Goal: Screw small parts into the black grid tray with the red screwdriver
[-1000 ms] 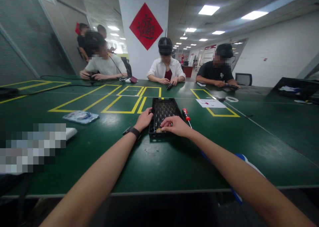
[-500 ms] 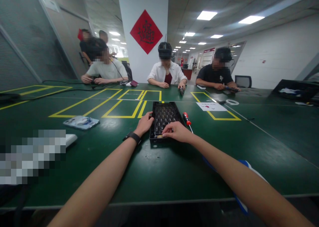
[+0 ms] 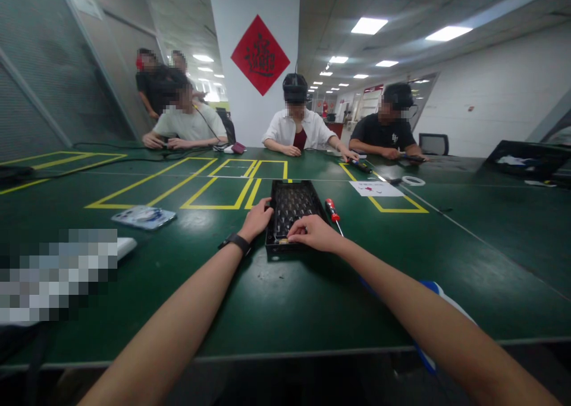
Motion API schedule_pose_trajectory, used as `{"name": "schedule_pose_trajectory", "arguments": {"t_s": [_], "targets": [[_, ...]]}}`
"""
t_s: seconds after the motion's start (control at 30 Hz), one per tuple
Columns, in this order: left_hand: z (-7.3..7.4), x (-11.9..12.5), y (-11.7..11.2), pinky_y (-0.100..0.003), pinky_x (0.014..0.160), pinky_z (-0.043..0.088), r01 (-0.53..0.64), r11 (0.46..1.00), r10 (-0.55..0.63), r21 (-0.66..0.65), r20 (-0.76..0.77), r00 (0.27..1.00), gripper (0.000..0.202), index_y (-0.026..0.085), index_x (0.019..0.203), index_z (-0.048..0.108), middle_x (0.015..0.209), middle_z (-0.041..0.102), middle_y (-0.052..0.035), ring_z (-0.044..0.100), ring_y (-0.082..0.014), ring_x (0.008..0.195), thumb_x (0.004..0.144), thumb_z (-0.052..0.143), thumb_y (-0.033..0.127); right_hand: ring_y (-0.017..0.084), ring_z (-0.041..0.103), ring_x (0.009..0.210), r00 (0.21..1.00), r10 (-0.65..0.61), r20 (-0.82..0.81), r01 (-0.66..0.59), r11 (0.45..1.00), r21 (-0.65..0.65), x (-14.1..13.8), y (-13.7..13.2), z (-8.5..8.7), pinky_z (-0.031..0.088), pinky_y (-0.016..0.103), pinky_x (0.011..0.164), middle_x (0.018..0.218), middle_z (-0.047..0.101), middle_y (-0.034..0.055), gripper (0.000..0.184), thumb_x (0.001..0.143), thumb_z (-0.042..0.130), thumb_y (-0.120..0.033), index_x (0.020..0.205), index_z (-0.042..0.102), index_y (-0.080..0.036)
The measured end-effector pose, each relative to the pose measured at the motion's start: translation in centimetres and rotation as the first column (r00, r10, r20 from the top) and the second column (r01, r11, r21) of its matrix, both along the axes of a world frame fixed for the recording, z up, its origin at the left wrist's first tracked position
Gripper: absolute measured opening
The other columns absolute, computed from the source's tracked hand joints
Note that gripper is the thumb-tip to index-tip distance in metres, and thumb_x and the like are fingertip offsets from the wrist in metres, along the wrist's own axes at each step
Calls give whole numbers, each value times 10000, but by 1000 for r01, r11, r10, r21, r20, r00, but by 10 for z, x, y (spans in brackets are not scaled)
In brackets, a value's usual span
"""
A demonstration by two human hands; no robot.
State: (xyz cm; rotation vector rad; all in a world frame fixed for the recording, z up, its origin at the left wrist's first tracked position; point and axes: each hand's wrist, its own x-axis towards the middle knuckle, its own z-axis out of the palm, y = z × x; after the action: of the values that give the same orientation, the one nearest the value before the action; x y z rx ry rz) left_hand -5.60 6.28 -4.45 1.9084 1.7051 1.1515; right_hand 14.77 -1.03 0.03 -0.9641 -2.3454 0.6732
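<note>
A black open case (image 3: 294,201) lies on the green table in front of me, with rows of small metal pieces inside. My left hand (image 3: 257,218) grips its left edge, fingers bent over the side. My right hand (image 3: 312,232) is at the near end of the case, thumb and fingertips pinched together low inside it. Whatever the pinch holds is too small to make out. Beside the fingertips a small yellowish piece (image 3: 282,241) lies in the near compartment. A red-handled screwdriver (image 3: 332,210) rests on the table just right of the case.
A phone (image 3: 143,216) lies at left, near a blurred white object (image 3: 127,250). Yellow tape outlines (image 3: 209,207) mark the table (image 3: 250,311). A paper sheet (image 3: 375,188) and a white ring (image 3: 413,181) lie at right. Three people sit opposite, one with a hand on a dark tool (image 3: 359,165).
My hands keep almost the same place on the case. Across the table, the person in white has moved the dark tool to the right. The view has shifted slightly.
</note>
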Motion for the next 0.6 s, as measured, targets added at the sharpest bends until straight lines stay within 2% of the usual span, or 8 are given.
{"name": "schedule_pose_trajectory", "arguments": {"t_s": [0.3,0.43,0.6], "targets": [[1,0,-2,-342,938,399,4,1000,-4,-6,-9,1000,469,181,1240,490,1169,604,-79,553,-217,1070,775,449,230,96,556,596,1000,11,-20,-12,1000,-24,1,1,-2,398,210,579,696,679,34,209,711,658,-317,810,704,-139],[-2,-2,1,-344,937,398,11,1000,-11,2,-14,1000,475,174,1253,479,1165,606,-86,555,-219,1064,783,442,232,104,575,611,999,26,-39,-29,998,-56,0,2,-3,417,216,592,715,684,40,218,715,652,-314,833,697,-137],[-6,-4,6,-351,947,391,20,1000,-20,13,-37,999,474,175,1259,476,1191,587,-87,541,-216,1084,794,423,252,108,579,636,998,10,-65,-12,999,-34,0,0,-2,431,224,619,734,683,42,222,705,665,-308,841,692,-135]]}}
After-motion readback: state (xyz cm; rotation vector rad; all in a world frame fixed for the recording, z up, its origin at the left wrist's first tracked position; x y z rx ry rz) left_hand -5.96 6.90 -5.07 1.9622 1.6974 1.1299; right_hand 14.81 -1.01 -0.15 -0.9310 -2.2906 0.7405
